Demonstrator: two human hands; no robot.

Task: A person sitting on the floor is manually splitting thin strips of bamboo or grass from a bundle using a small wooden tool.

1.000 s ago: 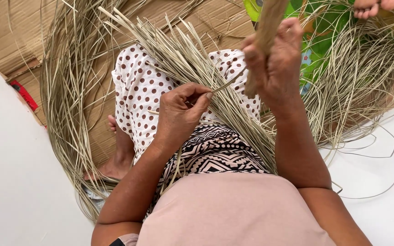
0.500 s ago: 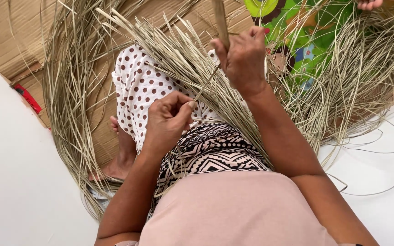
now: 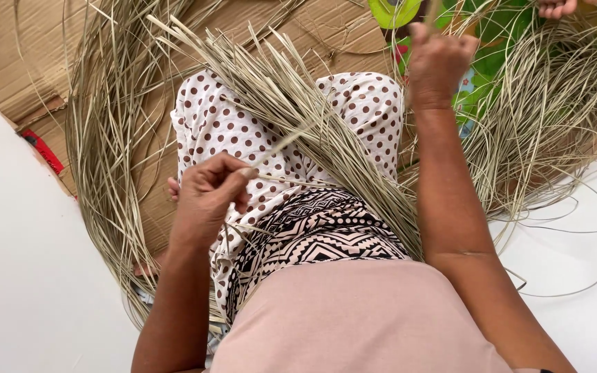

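A bundle of pale, dried, flat palm-leaf strips [image 3: 291,110] lies diagonally across the seated person's lap, resting on the white cloth with brown polka dots [image 3: 219,128] that covers the legs, its loose ends fanning toward the upper left and its lower end running down beside the right forearm. One thin pale strip [image 3: 281,141] rises from the bundle line to the left hand [image 3: 205,200], whose thumb and forefinger are pinched together on it while the other fingers curl inward. The right hand [image 3: 437,65] is raised at the top of the view, clenched into a fist around a thin stalk [image 3: 433,12] that runs out of the top edge; what the stalk is cannot be told. A black-and-white zigzag-patterned fabric [image 3: 319,231] sits at the waist below the polka-dot cloth, above a pale pink top [image 3: 354,324]. Loose coils of the same dried strips [image 3: 105,138] lie on brown cardboard sheets [image 3: 15,62] to the left, and a further tangled heap [image 3: 554,117] lies to the right, partly over a green printed mat [image 3: 492,55]. A red object [image 3: 43,152] shows at the cardboard's edge, too small to identify
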